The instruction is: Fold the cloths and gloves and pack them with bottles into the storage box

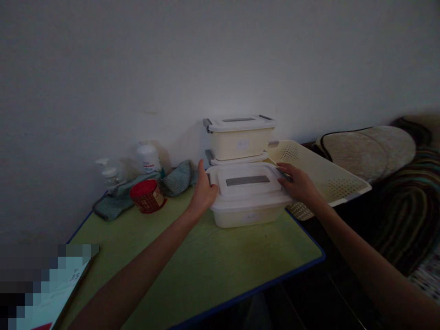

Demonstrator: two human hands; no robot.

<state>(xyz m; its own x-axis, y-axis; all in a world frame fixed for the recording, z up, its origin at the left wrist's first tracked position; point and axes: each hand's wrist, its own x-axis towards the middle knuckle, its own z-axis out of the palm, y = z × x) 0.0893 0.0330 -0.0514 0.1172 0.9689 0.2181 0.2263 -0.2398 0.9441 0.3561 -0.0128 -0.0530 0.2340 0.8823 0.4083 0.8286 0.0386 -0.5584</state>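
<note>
A white lidded storage box with a grey strip on its lid is between my two hands, near the right part of the green table. My left hand grips its left end, thumb pointing up. At the opposite end, my right hand has its fingers closed over the grey clip area. Right behind it stands a stack of similar boxes, the upper storage box resting on a lower one that is mostly hidden. Whether the front box touches the table cannot be made out.
A cream perforated basket sits to the right beside a cushion. On the table are a red round container, a grey-green cloth, a white bottle and a pump bottle. A wall rises behind.
</note>
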